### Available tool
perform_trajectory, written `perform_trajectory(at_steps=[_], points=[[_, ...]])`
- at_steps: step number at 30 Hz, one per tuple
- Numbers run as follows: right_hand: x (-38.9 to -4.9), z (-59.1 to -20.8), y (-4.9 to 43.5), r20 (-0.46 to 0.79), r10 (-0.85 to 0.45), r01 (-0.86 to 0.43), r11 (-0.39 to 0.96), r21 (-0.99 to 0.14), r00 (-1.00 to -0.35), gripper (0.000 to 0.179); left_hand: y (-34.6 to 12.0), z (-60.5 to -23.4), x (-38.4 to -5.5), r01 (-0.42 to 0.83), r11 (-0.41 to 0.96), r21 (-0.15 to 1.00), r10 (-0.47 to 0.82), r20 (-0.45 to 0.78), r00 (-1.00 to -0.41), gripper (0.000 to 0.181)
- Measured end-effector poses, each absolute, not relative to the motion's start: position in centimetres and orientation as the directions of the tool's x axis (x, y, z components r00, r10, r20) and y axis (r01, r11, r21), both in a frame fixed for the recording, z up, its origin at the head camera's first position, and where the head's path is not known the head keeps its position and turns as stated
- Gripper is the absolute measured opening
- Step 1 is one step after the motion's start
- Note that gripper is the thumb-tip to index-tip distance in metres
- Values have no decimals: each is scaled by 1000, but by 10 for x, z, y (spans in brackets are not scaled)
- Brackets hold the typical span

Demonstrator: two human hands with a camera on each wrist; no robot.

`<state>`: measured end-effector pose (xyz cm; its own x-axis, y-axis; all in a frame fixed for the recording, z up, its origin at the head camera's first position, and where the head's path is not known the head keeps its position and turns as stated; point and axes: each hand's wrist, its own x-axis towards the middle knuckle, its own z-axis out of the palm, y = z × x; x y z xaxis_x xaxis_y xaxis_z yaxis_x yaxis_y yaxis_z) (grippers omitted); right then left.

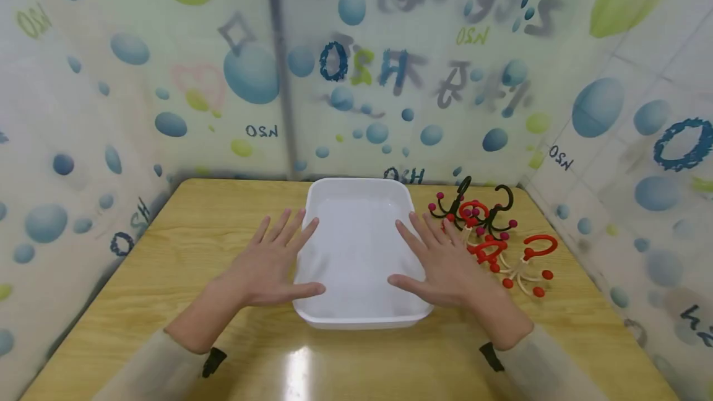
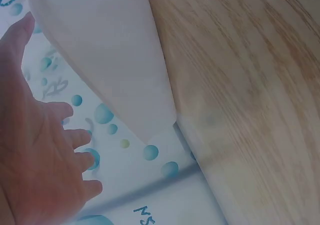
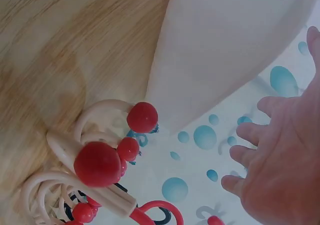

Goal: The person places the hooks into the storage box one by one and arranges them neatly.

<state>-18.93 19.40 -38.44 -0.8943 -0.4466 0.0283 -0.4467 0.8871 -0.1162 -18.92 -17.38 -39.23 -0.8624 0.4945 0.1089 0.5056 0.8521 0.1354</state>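
Note:
A white rectangular plastic tray (image 1: 362, 252) stands on the wooden table, its long side pointing away from me. My left hand (image 1: 278, 265) hovers over its left rim with fingers spread and straight; nothing is in it. Over the right rim my right hand (image 1: 445, 265) is spread the same way, also holding nothing. In the left wrist view the left hand (image 2: 45, 155) shows beside the tray's outer wall (image 2: 105, 50). The right wrist view has the right hand (image 3: 285, 150) beside the tray wall (image 3: 220, 50), with red-tipped hooks near it.
Right of the tray lies a cluster of multi-arm hanging hooks: black ones with magenta balls (image 1: 492, 215) behind, cream ones with red balls (image 1: 520, 268) in front. The table (image 1: 223, 351) meets walls covered in a bubble-patterned sheet (image 1: 223, 129) at the back and both sides.

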Motion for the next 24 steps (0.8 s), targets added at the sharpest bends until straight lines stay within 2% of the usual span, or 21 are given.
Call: perform_trajectory(at_steps=[6,10,13,18,21,24], points=[[-185,-378,199,50,-445,-448,890,-82,-894,105,-174,-391,-187,509,851,133,496,117,-860,117],[-181,-366,208,107,-438,-447,892,-67,-892,103,-175,-389,-187,523,838,156,507,134,-851,116],[-175,-353,221,193,-421,-445,891,-96,-886,90,-178,-386,-188,532,820,211,513,138,-847,114],[-167,-332,253,356,-348,-430,884,-182,-867,53,-191,-386,-189,511,791,337,502,120,-857,107],[-169,-325,277,352,-296,-389,892,-232,-888,43,-200,-390,-187,482,776,407,495,79,-865,103],[-173,-325,300,289,-273,-350,899,-264,-918,41,-207,-395,-185,443,764,470,500,3,-866,103]])
